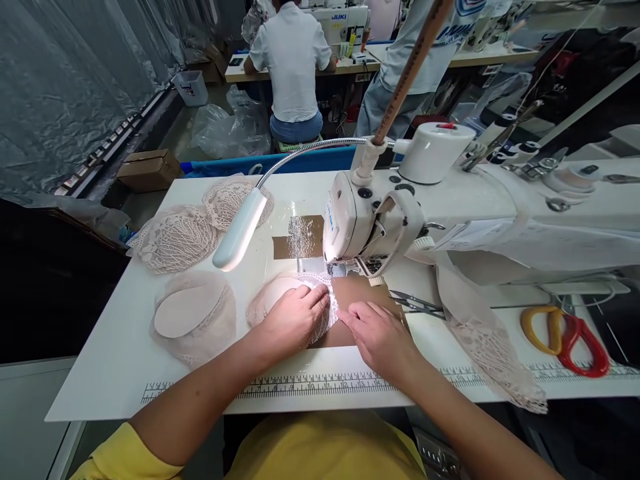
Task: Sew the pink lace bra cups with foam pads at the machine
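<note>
Pale lace cup (273, 297), by the sewing machine (360, 220) on the surface (125, 373), lies under our flat, unclenched left hand (295, 320), right hand (380, 337) flat at its edge; we judge it soft, light and limp, best held near the rim.

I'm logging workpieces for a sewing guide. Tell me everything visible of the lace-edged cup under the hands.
The lace-edged cup is a pale beige, rounded, padded-looking piece with white lace over its right side. It lies on the white table, partly over a brown card, its far edge by the needle area of the sewing machine. The left hand presses on it; the right hand touches its lace edge.
</note>
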`<state>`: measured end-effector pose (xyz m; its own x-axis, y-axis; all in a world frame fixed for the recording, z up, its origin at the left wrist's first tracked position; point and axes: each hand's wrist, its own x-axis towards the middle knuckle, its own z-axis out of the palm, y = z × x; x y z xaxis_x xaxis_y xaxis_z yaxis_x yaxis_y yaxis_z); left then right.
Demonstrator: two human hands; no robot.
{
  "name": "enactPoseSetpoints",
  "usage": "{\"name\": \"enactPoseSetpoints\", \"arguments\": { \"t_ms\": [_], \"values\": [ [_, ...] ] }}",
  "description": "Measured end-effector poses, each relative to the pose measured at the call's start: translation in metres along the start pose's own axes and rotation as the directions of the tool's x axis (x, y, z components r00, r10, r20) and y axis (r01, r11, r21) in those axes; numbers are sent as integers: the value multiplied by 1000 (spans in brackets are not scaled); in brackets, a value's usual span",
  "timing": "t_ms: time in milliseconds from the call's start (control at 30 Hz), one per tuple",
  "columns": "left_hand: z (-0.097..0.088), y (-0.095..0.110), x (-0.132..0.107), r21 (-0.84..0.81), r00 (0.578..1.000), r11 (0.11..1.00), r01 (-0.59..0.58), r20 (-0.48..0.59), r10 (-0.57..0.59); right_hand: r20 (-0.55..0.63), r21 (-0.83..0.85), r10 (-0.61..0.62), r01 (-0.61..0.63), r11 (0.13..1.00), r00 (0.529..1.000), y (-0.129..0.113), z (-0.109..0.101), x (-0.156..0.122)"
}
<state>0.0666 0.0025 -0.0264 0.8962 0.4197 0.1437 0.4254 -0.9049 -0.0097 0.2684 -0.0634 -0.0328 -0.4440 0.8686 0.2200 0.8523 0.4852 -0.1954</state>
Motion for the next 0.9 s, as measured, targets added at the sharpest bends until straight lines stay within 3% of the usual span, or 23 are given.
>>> {"name": "enactPoseSetpoints", "arguments": {
  "t_ms": [267, 600, 767, 900],
  "values": [
    [-1, -5, 3, -29, 1000, 1000, 8, -13, -8, 56, -1, -9, 9, 1000, 998, 4, -1, 3],
    [-1, -37, 14, -71, 995, 995, 65, 85, -59, 214, -38, 49, -42, 998, 976, 11, -15, 34],
    [-3, -51, 20, -49, 996, 997, 61, 64, -58, 130, -55, 60, -53, 997, 990, 15, -7, 41],
    [-1, -48, 17, -82, 999, 996, 33, 13, -33, 74, -93, 42, -35, 995, 996, 15, -2, 40]
  ]
}}
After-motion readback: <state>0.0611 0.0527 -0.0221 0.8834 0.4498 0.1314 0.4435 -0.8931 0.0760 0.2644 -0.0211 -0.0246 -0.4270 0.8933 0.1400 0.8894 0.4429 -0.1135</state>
